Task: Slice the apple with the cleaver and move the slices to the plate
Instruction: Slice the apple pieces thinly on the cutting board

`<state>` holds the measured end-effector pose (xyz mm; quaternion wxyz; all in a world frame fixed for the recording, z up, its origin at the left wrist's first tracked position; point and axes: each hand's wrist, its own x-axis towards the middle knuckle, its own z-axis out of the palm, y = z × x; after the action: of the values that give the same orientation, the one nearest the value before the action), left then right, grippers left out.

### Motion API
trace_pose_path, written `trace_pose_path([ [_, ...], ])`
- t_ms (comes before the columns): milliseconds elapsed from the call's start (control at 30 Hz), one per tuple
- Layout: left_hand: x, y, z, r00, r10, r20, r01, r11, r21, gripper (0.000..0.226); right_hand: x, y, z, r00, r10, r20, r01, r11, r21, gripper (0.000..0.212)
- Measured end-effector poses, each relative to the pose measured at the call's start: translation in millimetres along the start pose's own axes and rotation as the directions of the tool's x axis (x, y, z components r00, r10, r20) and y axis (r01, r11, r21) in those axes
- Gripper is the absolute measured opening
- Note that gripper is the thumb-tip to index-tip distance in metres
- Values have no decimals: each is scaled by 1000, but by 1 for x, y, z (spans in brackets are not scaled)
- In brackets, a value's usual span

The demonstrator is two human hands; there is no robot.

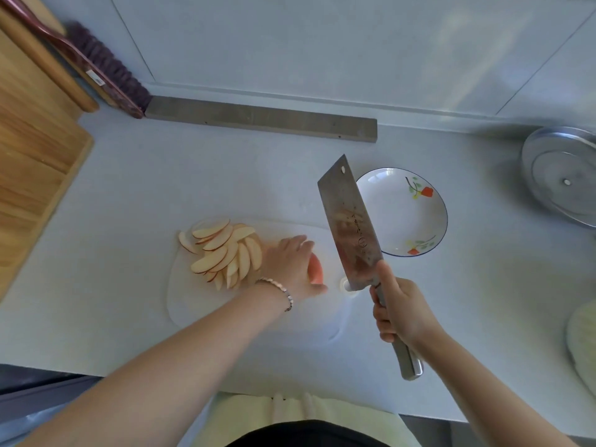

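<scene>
pinning last apple chunk (316,269) at board (258,314) centre, l hand (292,269) fingers cupped over it; slices (225,250) fan toward board's left. r hand (403,314) fingers wrap cleaver (348,227) handle, blade up by board's right. chunk prob slick, small: grip skin side.

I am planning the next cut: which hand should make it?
The right hand: it grips the cleaver, while the left hand holds the apple piece on the board.

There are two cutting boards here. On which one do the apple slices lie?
On the white cutting board in the middle, where the apple slices fan out beside the left hand. The wooden board at the left edge carries none.
</scene>
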<state>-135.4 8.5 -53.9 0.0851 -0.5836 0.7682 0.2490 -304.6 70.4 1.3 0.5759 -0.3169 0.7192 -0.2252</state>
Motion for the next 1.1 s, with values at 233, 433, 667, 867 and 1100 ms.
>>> trace_pose_path([
  [233, 13, 18, 0, 998, 54, 29, -59, 979, 193, 47, -5, 15, -9, 1000, 28, -13, -28, 1000, -9, 55],
  [433, -19, -12, -24, 890, -447, -94, 189, 547, -816, 37, -8, 21, -2, 986, 112, 122, -118, 992, 36, 53],
  [667, -38, -52, -26, 823, -567, 41, 90, 59, -994, 19, -3, 25, 44, 968, 119, 222, -107, 992, -67, 53],
  [867, -46, -53, -11, 934, -352, -58, 48, 284, -958, 47, 3, 36, 48, 980, 117, 162, -81, 974, -212, 51],
  [1100, -23, -29, 9, 976, -160, -147, 61, 851, -521, 71, 5, 30, 26, 985, 147, 87, -142, 988, -61, 53],
])
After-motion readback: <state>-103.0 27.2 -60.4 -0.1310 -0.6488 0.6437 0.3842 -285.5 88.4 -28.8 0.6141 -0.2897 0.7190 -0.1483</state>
